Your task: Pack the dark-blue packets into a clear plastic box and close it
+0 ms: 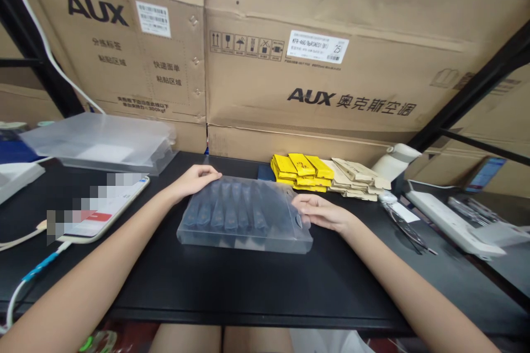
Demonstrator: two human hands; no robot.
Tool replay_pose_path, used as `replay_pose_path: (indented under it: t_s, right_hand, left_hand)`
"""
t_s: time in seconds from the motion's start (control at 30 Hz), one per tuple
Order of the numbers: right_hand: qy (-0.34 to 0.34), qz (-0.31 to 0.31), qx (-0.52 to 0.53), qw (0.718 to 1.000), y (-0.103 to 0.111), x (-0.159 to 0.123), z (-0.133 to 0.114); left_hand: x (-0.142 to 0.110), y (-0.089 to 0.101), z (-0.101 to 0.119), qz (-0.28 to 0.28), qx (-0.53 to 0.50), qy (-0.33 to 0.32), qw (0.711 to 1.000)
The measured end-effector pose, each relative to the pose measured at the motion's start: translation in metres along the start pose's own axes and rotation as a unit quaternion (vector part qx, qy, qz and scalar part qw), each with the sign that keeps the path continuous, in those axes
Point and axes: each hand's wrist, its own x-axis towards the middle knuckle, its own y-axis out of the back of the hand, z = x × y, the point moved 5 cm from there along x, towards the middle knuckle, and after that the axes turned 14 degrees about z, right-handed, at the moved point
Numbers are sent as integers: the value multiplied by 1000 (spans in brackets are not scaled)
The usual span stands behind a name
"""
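Note:
A frosted clear plastic box (248, 242) lies flat on the black table, with several dark blue packets (232, 209) in a row showing through its top. At its far left corner, my left hand (199, 181) is closed on the edge, thumb along the top. My right hand (321, 213) pinches the right end of the box, by a flap with a round cutout; some of its fingertips are hidden behind the plastic. Just beyond the box are stacked yellow packets (300, 171) and beige packets (356, 176).
A phone (111, 209) with a charging cable lies at left, before a stack of frosted plastic sheets or boxes (107, 138). To the right are a white bottle (395, 165), glasses (408, 229) and a power strip (451, 226). Large cartons (256, 83) stand behind the table.

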Motion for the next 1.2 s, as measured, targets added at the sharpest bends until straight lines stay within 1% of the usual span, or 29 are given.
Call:
replay_pose_path:
  t_s: [0.1, 0.2, 0.27, 0.43, 0.6, 0.7, 0.83, 1.03, 1.13, 1.2]
  right_hand:
    - [-13, -7, -7, 1000, -1, -2, 1]
    - [-13, -68, -16, 997, -13, -8, 0]
    - [-5, -93, -17, 995, -22, -11, -2]
    - [21, -112, -32, 993, -35, -16, -5]
    - [34, -165, -30, 985, -42, -17, -1]
    - [36, -183, -20, 982, -47, -18, 1]
    - [34, -172, -36, 984, -55, -19, 1]
    - [56, -119, -88, 987, -61, -17, 2]
    - [63, -96, -118, 986, -63, -15, 5]
    - [70, -80, -119, 987, -65, -13, 7]
  left_hand:
    - [-1, -1, 1, 6, -17, 11, 1000]
    - [-2, -3, 3, 12, -27, 17, 999]
    - [-3, -4, 4, 14, -30, 19, 999]
    - [-5, -9, 4, 22, -59, 37, 997]
    - [-5, -14, 1, 23, -87, 41, 995]
    - [-4, -15, -1, 27, -100, 38, 994]
    - [-2, -15, -3, 34, -99, 28, 994]
    - [-1, -15, -3, 36, -94, 22, 995]
    - [-4, -15, -1, 45, -90, 32, 994]
    - [-5, -14, 2, 57, -91, 33, 994]
